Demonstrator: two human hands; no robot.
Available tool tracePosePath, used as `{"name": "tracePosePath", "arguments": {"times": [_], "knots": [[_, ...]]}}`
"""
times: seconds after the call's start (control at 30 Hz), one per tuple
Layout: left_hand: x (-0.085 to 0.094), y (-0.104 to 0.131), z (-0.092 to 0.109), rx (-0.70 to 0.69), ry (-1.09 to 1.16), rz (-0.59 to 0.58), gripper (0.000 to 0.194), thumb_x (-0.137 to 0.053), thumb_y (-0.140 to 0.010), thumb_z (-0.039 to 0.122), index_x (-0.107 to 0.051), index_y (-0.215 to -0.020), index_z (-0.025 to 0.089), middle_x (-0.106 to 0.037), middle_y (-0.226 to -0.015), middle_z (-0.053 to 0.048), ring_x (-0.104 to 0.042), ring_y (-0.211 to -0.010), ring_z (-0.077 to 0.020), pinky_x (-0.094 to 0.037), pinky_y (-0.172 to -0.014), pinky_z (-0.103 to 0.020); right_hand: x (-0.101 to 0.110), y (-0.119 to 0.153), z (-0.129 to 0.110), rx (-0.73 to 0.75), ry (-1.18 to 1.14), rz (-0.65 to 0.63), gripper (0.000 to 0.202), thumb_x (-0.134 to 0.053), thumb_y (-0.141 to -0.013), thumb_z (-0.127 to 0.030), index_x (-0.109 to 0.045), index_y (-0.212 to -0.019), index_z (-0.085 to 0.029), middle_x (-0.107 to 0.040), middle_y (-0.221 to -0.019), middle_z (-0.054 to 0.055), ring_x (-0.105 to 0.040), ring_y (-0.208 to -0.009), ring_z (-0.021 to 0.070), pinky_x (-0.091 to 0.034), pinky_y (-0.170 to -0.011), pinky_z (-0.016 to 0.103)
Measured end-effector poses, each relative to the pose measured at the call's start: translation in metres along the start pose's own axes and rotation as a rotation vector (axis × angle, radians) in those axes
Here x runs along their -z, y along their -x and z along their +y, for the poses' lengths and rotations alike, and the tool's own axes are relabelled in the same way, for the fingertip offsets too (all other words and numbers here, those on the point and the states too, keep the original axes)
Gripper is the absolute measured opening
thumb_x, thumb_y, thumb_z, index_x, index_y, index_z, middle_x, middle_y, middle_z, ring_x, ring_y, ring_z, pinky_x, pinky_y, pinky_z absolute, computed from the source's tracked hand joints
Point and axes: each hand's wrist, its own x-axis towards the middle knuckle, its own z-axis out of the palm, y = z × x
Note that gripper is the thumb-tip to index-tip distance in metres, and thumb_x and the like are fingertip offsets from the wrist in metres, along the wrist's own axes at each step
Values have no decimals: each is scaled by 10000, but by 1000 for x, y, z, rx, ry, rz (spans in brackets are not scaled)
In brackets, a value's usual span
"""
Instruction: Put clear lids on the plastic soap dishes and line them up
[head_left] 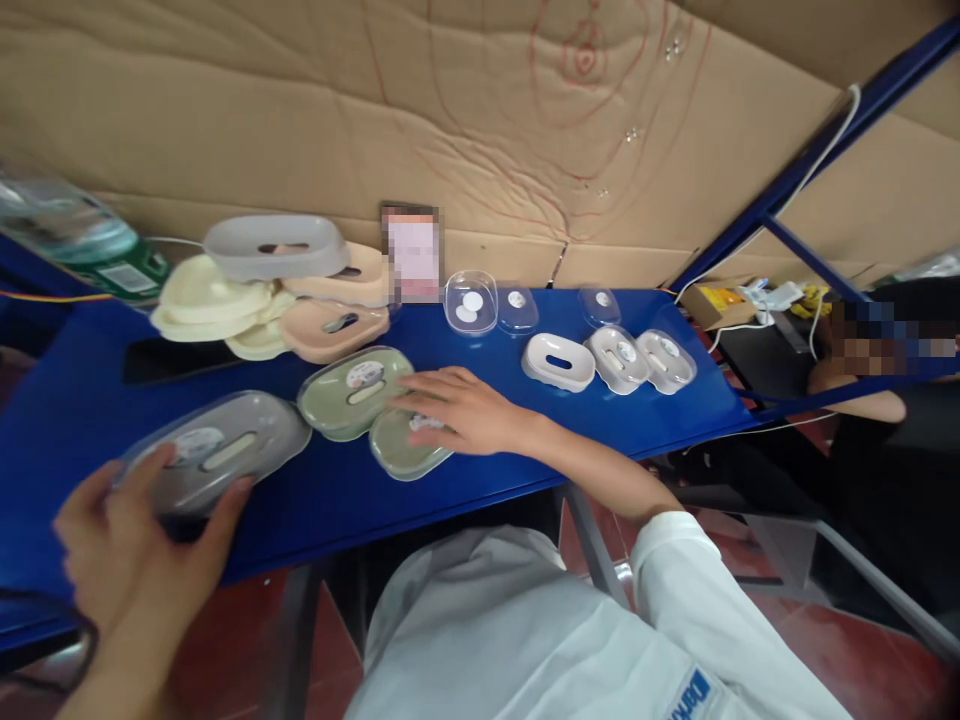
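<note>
Left hand [139,530], at 8 o'clock in the view: thumb and fingers spread upon the grey oval plastic box [232,450] with clear lid, on the blue desk [487,480]; whether it grips cannot be told. Right hand [465,412]: open, fingers over 2 sage-green oval plastic boxes [337,400]. At its 2 o'clock: 3 white oval plastic boxes [559,378].

On the blue tabletop [480,482] we see our left hand [131,545] on a lidded gray dish [259,440] and our right hand [469,412] over two green dishes [352,392]; three white dishes [559,362] lie to the right, and a phone [414,252] leans against the cardboard [300,110].
</note>
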Motion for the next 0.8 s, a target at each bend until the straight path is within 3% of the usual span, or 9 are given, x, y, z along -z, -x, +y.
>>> {"name": "tracePosePath", "arguments": {"times": [0.13, 0.27, 0.4, 0.5, 0.6, 0.67, 0.73, 0.8], "knots": [[-16, 3, 11, 71, -52, 157, 883, -677, -829, 733, -482, -1609, 367, -395, -1703, -138, -493, -1482, -526, -481, -1112, -770, -2, 45, -5, 76, -41, 3, 779, -668, -986, -688, -518, -1606, -241, -405, -1741, 113, -322, -1633, 287, -272, -1310, 469], [-20, 4, 12, 49, -79, 166, 908, -668, -824, 757, -500, -1606, 327, -418, -1689, -169, -525, -1454, -529, -506, -1070, -781, -11, 92, -9, -50, 3, 70, 682, -620, -1042, -620, -531, -1600, -239, -436, -1719, 141, -352, -1614, 312, -329, -1270, 496], [-20, 3, 7, 59, -64, 183, 870, -668, -841, 756, -523, -1588, 335, -435, -1682, -156, -544, -1439, -525, -513, -1065, -774, -12, 134, -14, -212, 33, 171, 740, -692, -969, -677, -560, -1578, -277, -532, -1647, 141, -466, -1526, 358, -438, -1188, 531], [-22, 3, 5, 28, -42, 193, 864, -688, -849, 735, -536, -1583, 306, -429, -1681, -171, -539, -1440, -528, -497, -1087, -770, 4, 165, -7, -262, 73, 339, 775, -774, -895, -693, -601, -1534, -289, -623, -1542, 137, -565, -1418, 361, -481, -1163, 535], [-23, 3, 4, -3, -30, 194, 855, -698, -865, 711, -529, -1590, 290, -418, -1685, -183, -530, -1447, -529, -488, -1096, -773, 41, 198, 29, -369, 232, 579, 754, -803, -889, -649, -599, -1515, -282, -640, -1499, 143, -589, -1388, 367, -464, -1174, 569], [-23, 3, 4, -15, -24, 196, 849, -698, -872, 704, -530, -1590, 284, -415, -1685, -189, -529, -1444, -537, -490, -1087, -779, 71, 217, 73, -567, 337, 689, 745, -758, -915, -657, -581, -1515, -253, -624, -1507, 159, -552, -1428, 378, -423, -1194, 600], [-23, 3, 3, -24, -19, 205, 847, -696, -874, 707, -541, -1584, 273, -422, -1680, -197, -530, -1436, -552, -490, -1076, -792, 98, 231, 127, -804, 387, 703, 727, -668, -963, -661, -566, -1514, -198, -623, -1493, 186, -546, -1415, 375, -404, -1194, 599], [-23, 2, 2, -30, -15, 216, 843, -688, -876, 713, -554, -1575, 261, -429, -1673, -208, -537, -1422, -568, -488, -1061, -809, 116, 238, 178, -1114, 387, 608, 706, -626, -981, -619, -566, -1502, -146, -632, -1460, 212, -551, -1389, 363, -401, -1188, 565]]}}
